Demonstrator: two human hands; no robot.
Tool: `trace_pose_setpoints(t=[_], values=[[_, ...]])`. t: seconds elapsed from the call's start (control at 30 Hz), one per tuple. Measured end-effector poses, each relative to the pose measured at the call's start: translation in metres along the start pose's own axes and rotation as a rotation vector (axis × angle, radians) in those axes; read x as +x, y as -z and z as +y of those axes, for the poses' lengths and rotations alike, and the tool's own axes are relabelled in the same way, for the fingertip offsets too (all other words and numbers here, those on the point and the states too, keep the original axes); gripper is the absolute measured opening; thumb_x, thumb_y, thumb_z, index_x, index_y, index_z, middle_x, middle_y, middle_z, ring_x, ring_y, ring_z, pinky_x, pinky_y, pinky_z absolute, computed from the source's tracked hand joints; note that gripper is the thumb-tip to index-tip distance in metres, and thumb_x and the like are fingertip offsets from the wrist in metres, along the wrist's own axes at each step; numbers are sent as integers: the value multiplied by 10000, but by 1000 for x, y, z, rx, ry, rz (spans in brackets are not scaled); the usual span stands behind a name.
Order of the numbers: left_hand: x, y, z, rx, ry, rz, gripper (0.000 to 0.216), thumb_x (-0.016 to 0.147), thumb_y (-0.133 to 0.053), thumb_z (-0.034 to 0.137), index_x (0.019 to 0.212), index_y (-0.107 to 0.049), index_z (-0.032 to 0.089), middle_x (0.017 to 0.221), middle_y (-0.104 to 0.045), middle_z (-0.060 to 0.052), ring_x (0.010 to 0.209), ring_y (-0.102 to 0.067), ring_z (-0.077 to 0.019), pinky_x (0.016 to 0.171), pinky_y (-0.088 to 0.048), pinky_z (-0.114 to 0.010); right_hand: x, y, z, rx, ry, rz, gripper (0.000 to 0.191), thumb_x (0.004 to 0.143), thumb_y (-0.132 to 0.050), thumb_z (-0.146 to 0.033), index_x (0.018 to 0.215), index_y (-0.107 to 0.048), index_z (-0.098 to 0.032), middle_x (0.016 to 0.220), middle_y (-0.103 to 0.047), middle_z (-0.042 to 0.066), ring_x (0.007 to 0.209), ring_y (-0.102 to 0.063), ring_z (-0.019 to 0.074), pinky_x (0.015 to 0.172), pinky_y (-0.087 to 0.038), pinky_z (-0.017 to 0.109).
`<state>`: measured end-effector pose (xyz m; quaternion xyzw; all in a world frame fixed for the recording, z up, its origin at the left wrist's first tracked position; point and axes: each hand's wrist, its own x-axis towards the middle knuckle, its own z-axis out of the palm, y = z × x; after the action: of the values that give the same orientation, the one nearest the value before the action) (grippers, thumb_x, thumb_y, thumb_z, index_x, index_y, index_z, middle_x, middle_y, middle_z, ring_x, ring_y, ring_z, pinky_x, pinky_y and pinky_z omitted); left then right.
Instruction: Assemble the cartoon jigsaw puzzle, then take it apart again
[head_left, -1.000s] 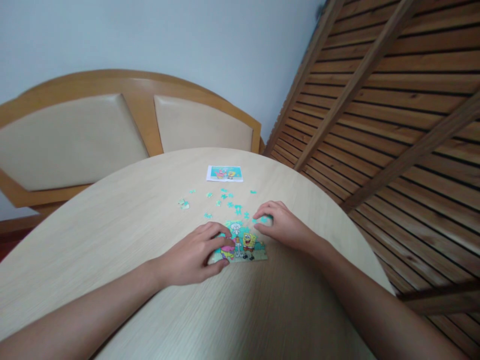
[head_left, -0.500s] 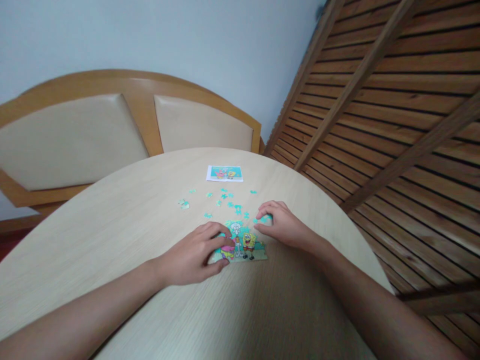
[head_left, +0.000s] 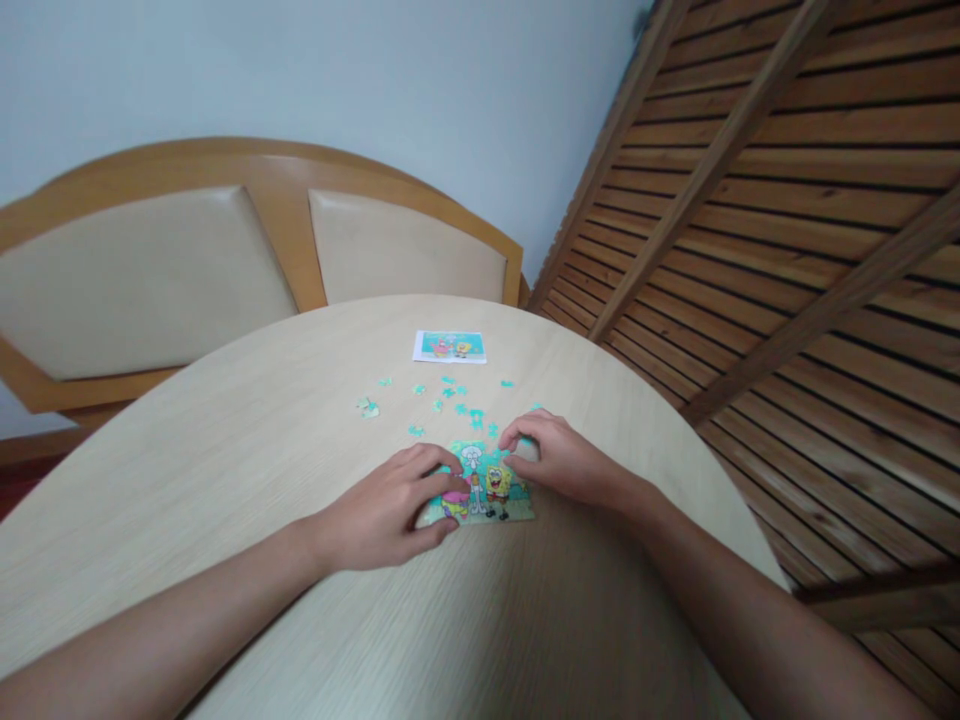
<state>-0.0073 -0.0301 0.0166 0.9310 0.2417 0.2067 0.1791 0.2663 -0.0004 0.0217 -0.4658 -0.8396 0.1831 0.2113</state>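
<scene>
A partly assembled jigsaw puzzle [head_left: 477,492] with cartoon figures lies on the table in front of me. My left hand [head_left: 401,505] rests at its left side, fingers apart and bent, the fingertips lying on the pink figure. At the puzzle's upper right edge is my right hand [head_left: 551,455], its thumb and forefinger close together around a small teal puzzle piece, mostly hidden by the fingers. Other teal pieces lie partly covered behind this hand.
Several loose puzzle pieces [head_left: 477,418] are scattered beyond the puzzle. A picture card [head_left: 451,347] lies farther back on the round wooden table [head_left: 247,440]. Behind stands a padded bench [head_left: 405,245], with a slatted wooden screen [head_left: 750,200] to the right.
My right hand has moved a little left, to the puzzle's upper right edge, its thumb and forefinger still close together. My left hand has stayed in place.
</scene>
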Motion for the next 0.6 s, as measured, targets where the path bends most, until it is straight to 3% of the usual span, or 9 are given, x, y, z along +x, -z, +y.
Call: trace_pose_setpoints(t=[0.1,0.23,0.47,0.6], values=[[1,0,0,3,-2,12,280,915,-621,260,1191,-611,218,1202,-594,-102,1131,-562,-261,995,-477,-430,0,-1,2,11,8,4,179,832,-677,-176,1000,-718,-220,935,-745,27,965,-643,216,929,-452,388],[1,-1,0,3,-1,9,288,912,-624,253,1198,-609,219,1208,-591,-100,1142,-559,-261,1002,-476,-433,1,-1,1,35,34,-8,146,839,-667,-170,947,-745,-231,927,-755,17,927,-657,202,913,-458,362],[0,-1,-1,13,0,2,290,912,-627,248,1200,-606,215,1208,-585,-98,1150,-554,-261,1008,-472,-432,1,0,-4,115,-69,60,113,872,-623,-217,932,-716,-197,912,-752,35,870,-674,188,817,-498,316],[0,-1,-1,14,3,-4,301,899,-634,238,1199,-611,218,1208,-586,-100,1148,-557,-266,1011,-473,-433,1,-1,-6,175,-78,96,194,912,-562,-227,1049,-693,-191,988,-754,54,924,-688,191,860,-518,329]])
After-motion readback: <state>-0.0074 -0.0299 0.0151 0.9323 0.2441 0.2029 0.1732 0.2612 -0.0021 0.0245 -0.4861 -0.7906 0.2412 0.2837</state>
